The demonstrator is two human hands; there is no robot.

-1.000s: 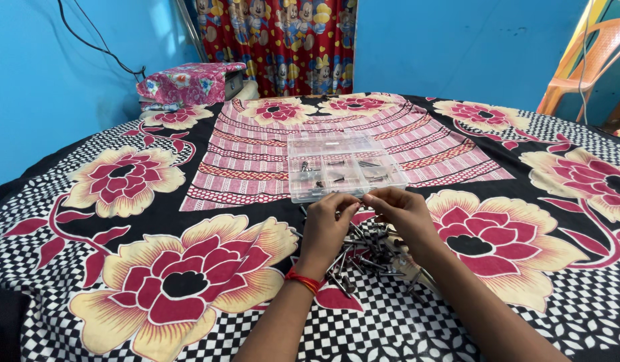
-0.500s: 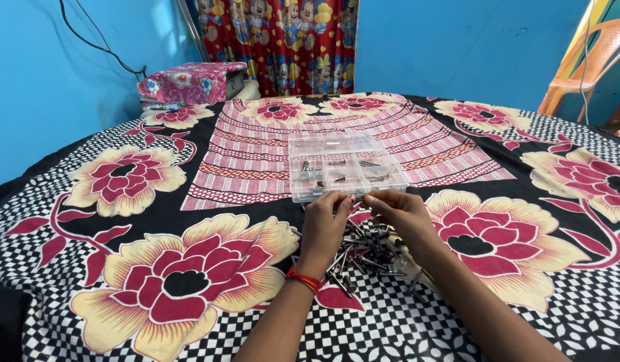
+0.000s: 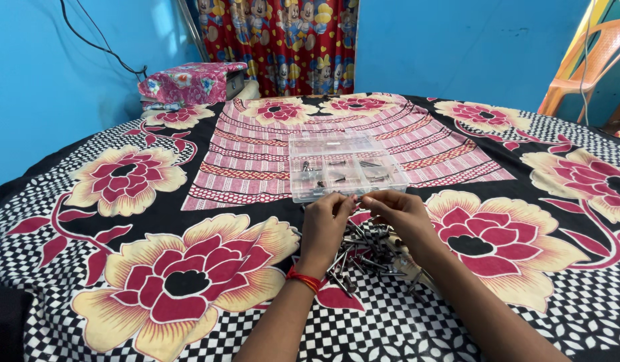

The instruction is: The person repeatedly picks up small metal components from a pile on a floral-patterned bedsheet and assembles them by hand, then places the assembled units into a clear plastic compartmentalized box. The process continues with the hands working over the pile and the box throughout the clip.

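Both hands' grip [image 3: 355, 200] pinching maybe a screw, above screw pile [image 3: 367, 251], nr organizer box [image 3: 343, 166]

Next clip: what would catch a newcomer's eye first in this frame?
Most striking is the bedsheet with big red and cream flowers on black-and-white checks, covering the whole surface. At its middle lies a clear plastic compartment box with small dark metal parts in some cells. Just in front of it the left hand and right hand meet fingertip to fingertip above a pile of dark screws.
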